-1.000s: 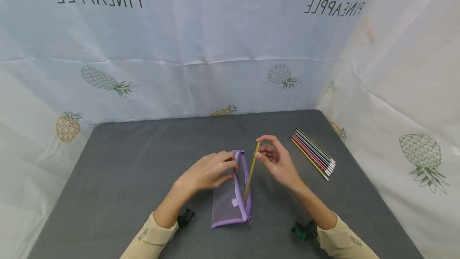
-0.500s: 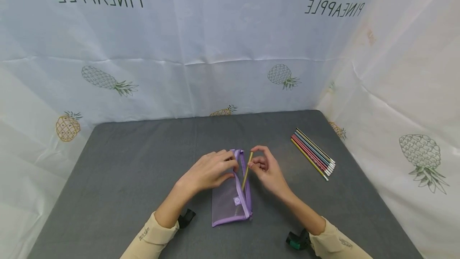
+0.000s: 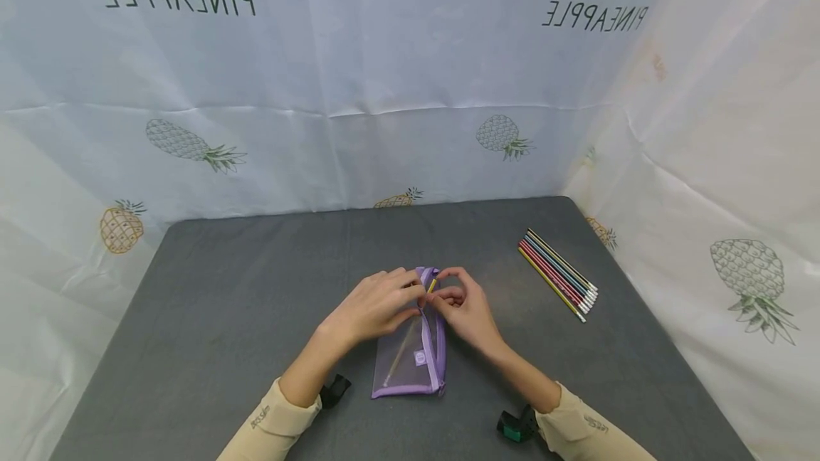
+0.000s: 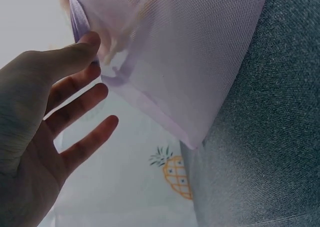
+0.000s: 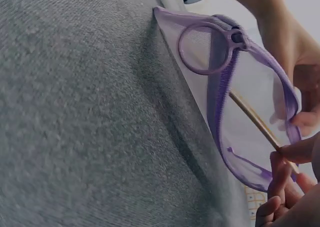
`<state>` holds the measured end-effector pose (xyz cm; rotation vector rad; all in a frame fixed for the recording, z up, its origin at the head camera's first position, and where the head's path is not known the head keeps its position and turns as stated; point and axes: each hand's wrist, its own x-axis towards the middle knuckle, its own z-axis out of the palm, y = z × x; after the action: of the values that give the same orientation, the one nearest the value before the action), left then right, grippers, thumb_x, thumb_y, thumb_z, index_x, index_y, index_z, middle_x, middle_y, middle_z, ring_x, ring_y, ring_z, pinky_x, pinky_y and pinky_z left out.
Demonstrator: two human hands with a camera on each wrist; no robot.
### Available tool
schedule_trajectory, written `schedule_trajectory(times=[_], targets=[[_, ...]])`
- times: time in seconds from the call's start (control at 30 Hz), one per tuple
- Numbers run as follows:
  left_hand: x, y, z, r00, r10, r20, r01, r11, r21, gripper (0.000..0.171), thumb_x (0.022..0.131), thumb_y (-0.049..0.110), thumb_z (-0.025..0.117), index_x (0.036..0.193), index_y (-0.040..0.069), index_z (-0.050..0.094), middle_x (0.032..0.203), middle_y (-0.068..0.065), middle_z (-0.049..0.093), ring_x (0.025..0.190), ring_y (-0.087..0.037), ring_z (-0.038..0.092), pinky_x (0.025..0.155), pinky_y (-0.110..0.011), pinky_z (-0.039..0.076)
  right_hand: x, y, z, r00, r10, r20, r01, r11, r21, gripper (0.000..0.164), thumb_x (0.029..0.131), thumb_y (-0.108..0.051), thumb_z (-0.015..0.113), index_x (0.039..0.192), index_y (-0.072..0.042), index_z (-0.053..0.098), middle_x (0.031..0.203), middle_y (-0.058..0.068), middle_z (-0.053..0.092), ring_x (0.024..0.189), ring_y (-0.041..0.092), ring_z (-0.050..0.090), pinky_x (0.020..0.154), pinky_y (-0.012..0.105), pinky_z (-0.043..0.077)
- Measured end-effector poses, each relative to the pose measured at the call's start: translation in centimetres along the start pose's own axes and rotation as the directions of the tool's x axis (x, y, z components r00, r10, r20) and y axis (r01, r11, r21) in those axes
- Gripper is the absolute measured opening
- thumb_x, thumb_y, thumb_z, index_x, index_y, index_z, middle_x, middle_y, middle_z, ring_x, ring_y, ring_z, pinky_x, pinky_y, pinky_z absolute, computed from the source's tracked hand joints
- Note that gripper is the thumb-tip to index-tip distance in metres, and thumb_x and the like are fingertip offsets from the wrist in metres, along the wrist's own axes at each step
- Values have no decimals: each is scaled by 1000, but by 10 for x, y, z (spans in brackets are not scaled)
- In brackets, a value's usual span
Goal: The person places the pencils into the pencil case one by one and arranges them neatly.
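A purple mesh zip pouch [image 3: 403, 391] stands with its mouth open at the middle of the table. My left hand [image 3: 378, 304] pinches the near rim of that mouth between thumb and index; in the left wrist view the other fingers spread away from the mesh [image 4: 190, 62]. Between the thumb and fingers of my right hand [image 3: 470, 315] is a yellow pencil [image 5: 255, 118], held near its upper end. Its lower length slants down inside the pouch and shows through the mesh toward the bottom left corner. A round zipper pull [image 5: 181, 52] hangs at the pouch's end.
Several pencils [image 3: 556, 272] in yellow, red, blue and black lie side by side at the right of the grey table [image 3: 256, 283]. A white pineapple-print curtain [image 3: 410, 155] rises behind and along the sides. Black wrist mounts [image 3: 334, 391] sit under both sleeves.
My right hand has moved left and toward the pouch, and the yellow pencil has slid deeper into it, tilting toward the bottom left corner. My left hand has kept its grip on the rim.
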<state>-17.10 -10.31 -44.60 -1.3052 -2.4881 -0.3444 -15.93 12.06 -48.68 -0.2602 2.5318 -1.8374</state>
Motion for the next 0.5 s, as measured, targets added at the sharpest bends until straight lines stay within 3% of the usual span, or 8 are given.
schedule_trajectory(times=[0.23, 0.37, 0.5], targets=[[0, 0, -2, 1000, -12, 5, 12, 1000, 2, 18, 93, 25, 88, 105, 24, 74, 110, 7, 70, 97, -11, 68, 77, -31, 59, 0, 0, 0, 997, -74, 25, 76, 994, -82, 17, 95, -8, 83, 112, -3, 80, 99, 14, 85, 79, -1, 72, 68, 16, 55], [0, 0, -2, 1000, -15, 1, 15, 1000, -12, 17, 93, 25, 88, 102, 25, 73, 108, 8, 70, 95, -10, 67, 77, -30, 59, -1, -1, -5, 988, -116, 105, 135, 970, -201, 25, 97, -10, 82, 121, -5, 83, 84, 6, 79, 63, -4, 54, 57, 16, 45], [0, -1, -2, 1000, -16, -6, 16, 1000, -18, 18, 92, 24, 88, 99, 25, 71, 107, 9, 68, 94, -10, 66, 76, -30, 58, -1, -2, -13, 969, -137, 205, 194, 937, -290, 33, 98, -9, 79, 131, -8, 79, 80, 0, 69, 65, 4, 44, 60, 19, 37]])
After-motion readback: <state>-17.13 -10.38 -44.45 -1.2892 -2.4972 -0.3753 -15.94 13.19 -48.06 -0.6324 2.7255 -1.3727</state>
